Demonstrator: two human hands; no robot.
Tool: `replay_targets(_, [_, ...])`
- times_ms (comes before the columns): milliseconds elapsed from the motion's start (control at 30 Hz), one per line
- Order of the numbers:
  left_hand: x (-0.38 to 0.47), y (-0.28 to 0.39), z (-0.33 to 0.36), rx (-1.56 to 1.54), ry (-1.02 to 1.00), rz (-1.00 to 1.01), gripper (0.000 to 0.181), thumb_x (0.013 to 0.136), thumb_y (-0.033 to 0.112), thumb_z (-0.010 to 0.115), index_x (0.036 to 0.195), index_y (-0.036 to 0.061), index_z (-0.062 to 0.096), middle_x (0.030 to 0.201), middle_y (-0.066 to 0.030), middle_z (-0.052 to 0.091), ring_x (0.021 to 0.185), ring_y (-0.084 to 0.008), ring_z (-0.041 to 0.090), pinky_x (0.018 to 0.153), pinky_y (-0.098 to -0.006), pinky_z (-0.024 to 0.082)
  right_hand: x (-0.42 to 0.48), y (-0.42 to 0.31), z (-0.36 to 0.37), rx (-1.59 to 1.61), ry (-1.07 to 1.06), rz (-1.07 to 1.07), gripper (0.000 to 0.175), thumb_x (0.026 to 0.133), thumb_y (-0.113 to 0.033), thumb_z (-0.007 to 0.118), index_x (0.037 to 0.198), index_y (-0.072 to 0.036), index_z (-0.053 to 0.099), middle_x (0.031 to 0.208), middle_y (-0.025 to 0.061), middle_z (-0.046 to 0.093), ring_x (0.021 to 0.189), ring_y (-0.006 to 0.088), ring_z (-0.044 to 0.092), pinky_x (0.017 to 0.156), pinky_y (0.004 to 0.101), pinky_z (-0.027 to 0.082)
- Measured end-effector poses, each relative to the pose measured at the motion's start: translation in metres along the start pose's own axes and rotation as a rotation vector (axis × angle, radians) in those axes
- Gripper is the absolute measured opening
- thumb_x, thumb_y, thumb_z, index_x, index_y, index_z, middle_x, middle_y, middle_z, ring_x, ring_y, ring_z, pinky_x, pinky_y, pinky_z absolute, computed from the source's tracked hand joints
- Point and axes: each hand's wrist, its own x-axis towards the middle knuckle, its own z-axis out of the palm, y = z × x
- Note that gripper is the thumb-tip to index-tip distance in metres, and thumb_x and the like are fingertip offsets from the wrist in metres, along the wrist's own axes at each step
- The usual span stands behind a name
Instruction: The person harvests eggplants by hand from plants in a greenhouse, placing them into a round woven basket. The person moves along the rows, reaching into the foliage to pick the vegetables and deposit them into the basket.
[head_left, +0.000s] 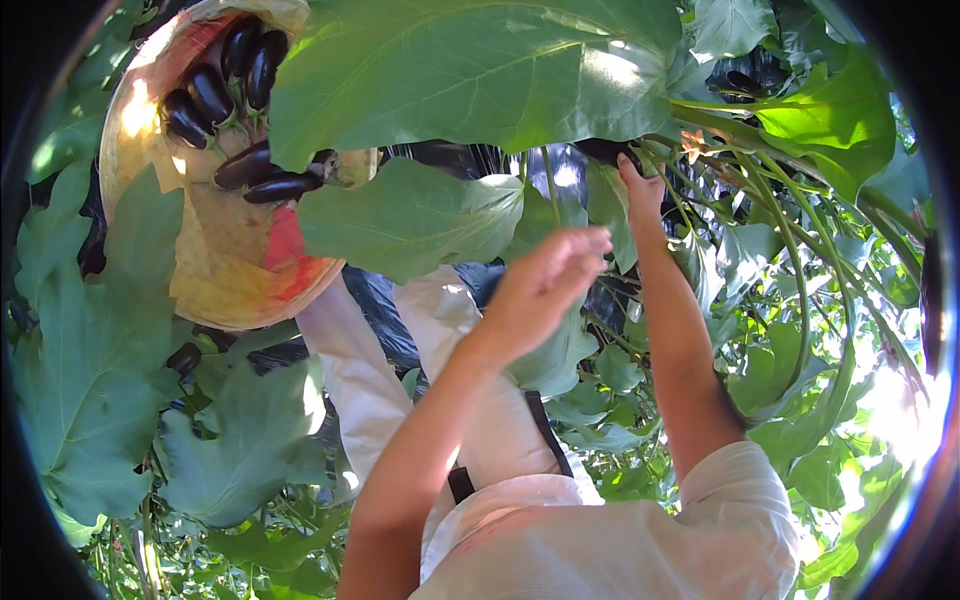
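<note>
Reaching up among the stems at the upper right, my right hand is on a dark purple eggplant, its thumb against the fruit; leaves hide part of the fruit and the fingers. My left hand is raised in mid-view, fingers loosely bent and apart, with nothing seen in it. At the upper left stands a round basket with a worn yellow, white and red lining. Several glossy eggplants with green caps lie inside it, and a large leaf covers part of its right side.
Broad eggplant leaves hang over the upper middle, and more leaves crowd the left. Long bent stems run along the right. Another eggplant hangs below the basket. Dark plastic sheeting shows on the ground between the legs.
</note>
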Motion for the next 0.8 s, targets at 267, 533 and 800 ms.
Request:
replay_targets(267, [0.026,-0.121,-0.022,0.626,0.317,-0.259,0.077,0.091,0.060,0.043,0.143,0.0039,0.030,0.137,-0.0237,0.043,0.126,-0.0313,0.045,0.101,-0.0352,0.036,-0.021,-0.043,-0.047,-0.107,-0.391,0.353,0.049,0.074,-0.027,0.075,0.114,-0.007,0.056,0.095,0.0026,0.063,0.080,0.0126,0.057,0.071,0.0272,0.047])
replay_targets(533, [0.037,-0.094,-0.074,0.411,0.382,-0.204,0.064,0.088,0.057,0.053,0.129,0.0082,0.053,0.124,-0.0148,0.055,0.118,-0.0278,0.050,0.101,-0.0345,0.035,-0.037,-0.066,-0.053,0.190,-0.610,0.544,0.043,0.084,-0.032,0.069,0.113,-0.003,0.056,0.101,0.0097,0.066,0.089,0.0211,0.065,0.080,0.0395,0.053])
replay_targets(800, [0.060,-0.069,-0.049,0.601,0.043,-0.336,0.082,0.060,0.037,0.085,0.129,0.0066,0.053,0.119,-0.0134,0.059,0.106,-0.0237,0.059,0.092,-0.0340,0.047,-0.045,-0.083,-0.071,0.269,-0.737,0.465,0.043,0.086,-0.023,0.062,0.122,-0.002,0.052,0.112,0.0126,0.063,0.101,0.0220,0.062,0.087,0.0447,0.050])
